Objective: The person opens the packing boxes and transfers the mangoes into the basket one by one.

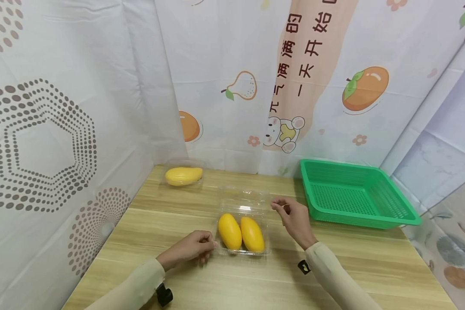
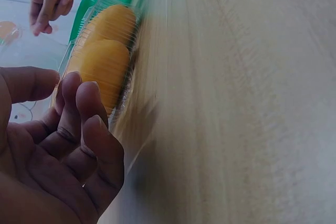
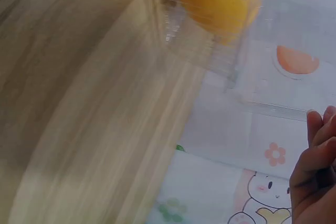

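A clear plastic clamshell box [image 1: 266, 241] lies with its lid raised on the wooden table, holding two yellow mangoes [image 1: 230, 231] side by side. At the box's near left corner, my left hand [image 1: 193, 247] pinches the rim between thumb and fingertips. My right hand [image 1: 292, 217] pinches the right edge of the transparent lid [image 1: 242, 199] with thumb and forefinger. The left wrist view shows the mangoes [image 2: 105, 66] through the box wall, just beyond the left fingertips. In the right wrist view, the right fingers [image 3: 315, 124] meet the lid's edge.
A second clear box [image 1: 199, 165] with one yellow mango [image 1: 184, 176] stands at the table's back left. The green plastic basket [image 1: 364, 219] sits at the back right, beyond my right hand. Printed curtains [image 1: 217, 51] hang behind the wooden table [image 1: 159, 232] and along its sides.
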Tool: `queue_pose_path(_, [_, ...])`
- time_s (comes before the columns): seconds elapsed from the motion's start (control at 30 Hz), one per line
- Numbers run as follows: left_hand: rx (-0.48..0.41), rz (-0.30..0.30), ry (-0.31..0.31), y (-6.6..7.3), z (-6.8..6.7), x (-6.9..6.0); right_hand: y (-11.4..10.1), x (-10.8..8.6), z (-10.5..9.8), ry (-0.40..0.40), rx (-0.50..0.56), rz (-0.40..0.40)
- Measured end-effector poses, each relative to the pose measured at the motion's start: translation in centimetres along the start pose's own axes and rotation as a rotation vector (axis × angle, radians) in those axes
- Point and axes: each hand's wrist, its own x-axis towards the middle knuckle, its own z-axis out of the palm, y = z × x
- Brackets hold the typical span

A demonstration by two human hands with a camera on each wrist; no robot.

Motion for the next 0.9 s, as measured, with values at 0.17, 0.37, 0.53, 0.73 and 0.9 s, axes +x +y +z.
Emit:
queue_pose_path(0.17, [-0.019,-0.004,-0.005,0.0,0.1,-0.1,1.0,-0.1,0.7,-0.027,-0.013,0.016])
queue_pose_path(0.37, [-0.015,-0.01,0.009,0.1,0.2,-0.2,1.9,0.1,1.3,-0.012,-0.049,0.035])
queue_pose_path(0.53, [-0.009,-0.015,0.024,0.0,0.3,-0.2,2.5,0.4,1.9,-0.032,-0.105,0.091])
queue_pose_path(0.73, [-0.005,-0.009,0.027,-0.1,0.3,-0.2,2.5,0.5,2.3,-0.048,-0.118,0.14])
queue_pose_path(0.9, [0.015,0.01,0.035,-0.3,0.3,-0.2,2.5,0.6,2.4,-0.062,-0.131,0.164])
